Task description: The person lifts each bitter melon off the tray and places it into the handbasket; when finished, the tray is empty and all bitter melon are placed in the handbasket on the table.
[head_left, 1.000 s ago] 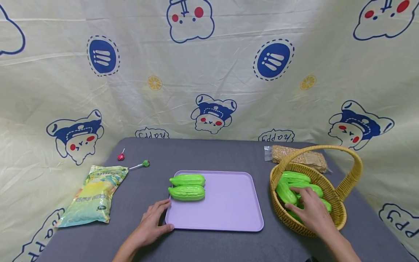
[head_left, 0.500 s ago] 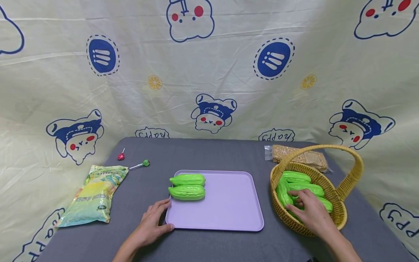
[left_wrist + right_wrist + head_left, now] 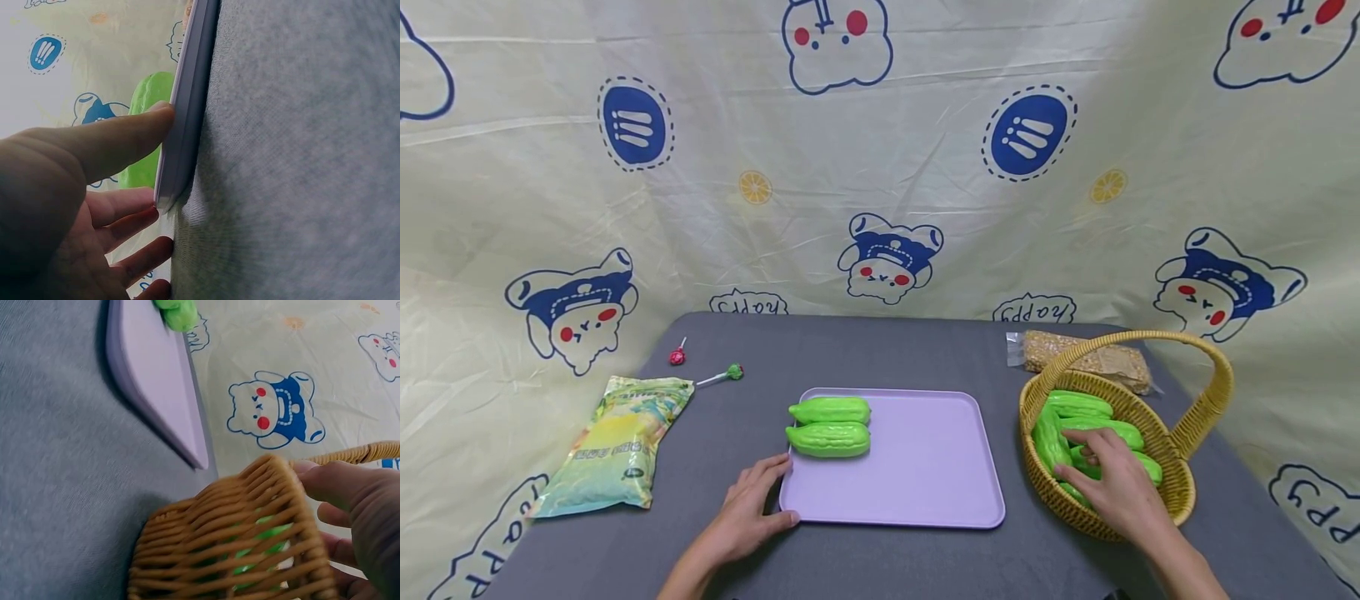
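Two green bitter melons [image 3: 828,440] lie side by side on the left end of a lilac tray [image 3: 925,467]. My left hand [image 3: 748,508] touches the tray's front left corner, its thumb on the near edge and its fingers at the left side. In the left wrist view, the thumb presses the rim of the tray [image 3: 184,119]. Inside a wicker basket [image 3: 1037,487], several more bitter melons [image 3: 1078,406] are piled. My right hand [image 3: 1120,492] reaches over the near rim among them, thumb and fingers apart. The right wrist view hides its fingertips behind the basket wall [image 3: 225,537].
A yellow-green packet [image 3: 617,450] lies at the left, with a red lollipop [image 3: 677,357] and a green lollipop [image 3: 733,373] behind it. A clear bag of grains [image 3: 1097,358] lies behind the basket. The basket's tall handle [image 3: 1213,383] arches over its right side.
The leftmost bitter melon in the basket has shifted a little and stands more upright beside my right fingers. My right hand has barely moved; my left hand and the tray stay put.
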The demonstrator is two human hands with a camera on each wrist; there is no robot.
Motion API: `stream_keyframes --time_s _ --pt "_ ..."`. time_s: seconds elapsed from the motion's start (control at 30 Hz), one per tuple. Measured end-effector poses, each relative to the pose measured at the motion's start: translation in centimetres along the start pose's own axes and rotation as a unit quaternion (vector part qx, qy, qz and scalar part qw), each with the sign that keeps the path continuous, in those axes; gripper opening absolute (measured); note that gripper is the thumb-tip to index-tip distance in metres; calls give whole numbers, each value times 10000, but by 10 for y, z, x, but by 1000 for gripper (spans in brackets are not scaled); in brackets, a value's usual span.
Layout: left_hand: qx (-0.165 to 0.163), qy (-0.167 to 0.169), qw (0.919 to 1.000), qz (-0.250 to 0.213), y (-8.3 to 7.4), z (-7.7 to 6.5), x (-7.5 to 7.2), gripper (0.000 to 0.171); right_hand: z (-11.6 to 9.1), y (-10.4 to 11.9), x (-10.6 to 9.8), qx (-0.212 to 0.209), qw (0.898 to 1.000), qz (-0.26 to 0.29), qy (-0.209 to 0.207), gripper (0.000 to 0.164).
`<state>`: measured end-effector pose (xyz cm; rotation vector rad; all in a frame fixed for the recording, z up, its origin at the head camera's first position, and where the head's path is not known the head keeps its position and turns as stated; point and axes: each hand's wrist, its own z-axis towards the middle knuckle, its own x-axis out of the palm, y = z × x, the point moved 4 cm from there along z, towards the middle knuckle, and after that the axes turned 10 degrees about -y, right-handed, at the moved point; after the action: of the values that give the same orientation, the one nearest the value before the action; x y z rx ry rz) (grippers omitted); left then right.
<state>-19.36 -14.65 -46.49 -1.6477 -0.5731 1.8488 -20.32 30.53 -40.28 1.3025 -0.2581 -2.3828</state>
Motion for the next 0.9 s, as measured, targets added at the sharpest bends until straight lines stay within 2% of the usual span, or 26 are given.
stream_keyframes --time_s 0.1,0.37,0.57,0.9 --pt "14 -10 10000 -2 0 0 0 65 0 5 -3 -109 9997 112 -177 49" --pt "-12 33 10000 -24 1 0 0 66 2 32 -4 -713 9931 478 -802 50" --pt "44 -27 10000 8 1 0 0 66 6 55 2 -893 9905 689 -783 49" --pt "198 -152 9997 -1 1 -1 -1 65 10 89 29 -1385 9821 1097 -656 50"
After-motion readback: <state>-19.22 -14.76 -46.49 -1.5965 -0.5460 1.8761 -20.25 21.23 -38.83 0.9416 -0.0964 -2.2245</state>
